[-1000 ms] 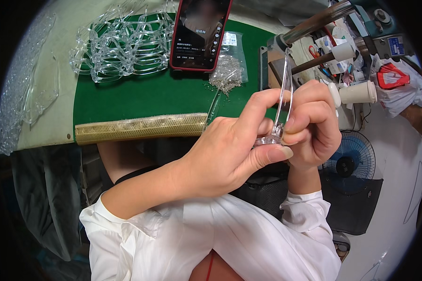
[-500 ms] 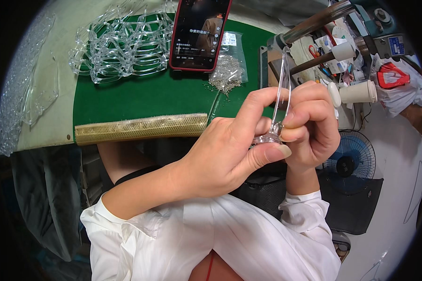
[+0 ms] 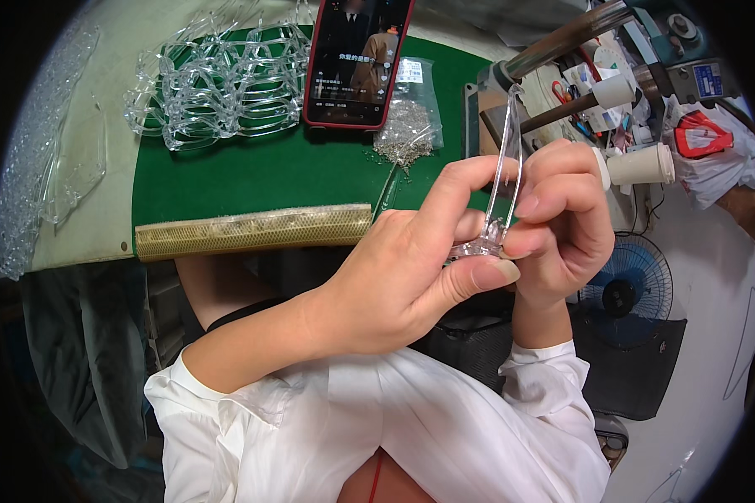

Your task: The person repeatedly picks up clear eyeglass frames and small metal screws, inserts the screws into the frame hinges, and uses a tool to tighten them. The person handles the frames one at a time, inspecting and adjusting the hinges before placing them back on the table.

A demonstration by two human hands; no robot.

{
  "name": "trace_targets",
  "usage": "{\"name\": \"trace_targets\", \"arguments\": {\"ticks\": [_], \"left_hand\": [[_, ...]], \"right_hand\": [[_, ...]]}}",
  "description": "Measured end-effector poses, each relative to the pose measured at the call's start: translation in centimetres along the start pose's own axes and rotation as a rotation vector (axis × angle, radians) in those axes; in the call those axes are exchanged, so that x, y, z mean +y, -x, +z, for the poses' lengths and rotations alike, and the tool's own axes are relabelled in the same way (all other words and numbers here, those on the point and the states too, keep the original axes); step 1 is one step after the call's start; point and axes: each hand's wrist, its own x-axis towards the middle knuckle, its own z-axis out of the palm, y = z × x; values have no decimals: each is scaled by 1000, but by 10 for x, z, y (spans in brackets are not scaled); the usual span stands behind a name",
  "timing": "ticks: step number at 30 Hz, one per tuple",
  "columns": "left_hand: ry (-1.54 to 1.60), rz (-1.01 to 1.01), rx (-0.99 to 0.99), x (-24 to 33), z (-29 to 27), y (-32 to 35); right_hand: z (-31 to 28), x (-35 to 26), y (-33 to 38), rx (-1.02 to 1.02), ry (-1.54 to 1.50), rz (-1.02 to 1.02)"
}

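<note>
Your left hand's (image 3: 394,277) fingers grasp the clear plastic frame (image 3: 483,246) between your hands; your right hand's (image 3: 566,218) fingers curl beside its joint, but whether they grip it, I can't tell.

Phone screen (image 3: 356,71), near 12 o'clock: one larger line of white Chinese characters (image 3: 366,58) shown across middle; smaller white lines (image 3: 335,87) set beneath, too tiny to be made out; icon column (image 3: 385,75) placed along 3 o'clock edge. White label (image 3: 410,69), just past 12: dark print borne on clear plastic bag (image 3: 422,101). Blue plate (image 3: 709,81), 2 o'clock: pale lettering carried on machine (image 3: 684,46), too small to be read.
</note>
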Motion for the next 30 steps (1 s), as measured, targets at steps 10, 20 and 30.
{"name": "trace_targets", "arguments": {"ticks": [10,20,30], "left_hand": [[-108,-17,2,2,-2,0],[-90,8,4,-2,1,-1],[-17,42,31,5,-3,-2]], "right_hand": [[6,-7,-1,78,-291,269],[2,-6,5,81,-212,239],[5,-11,16,-7,613,-267]]}}
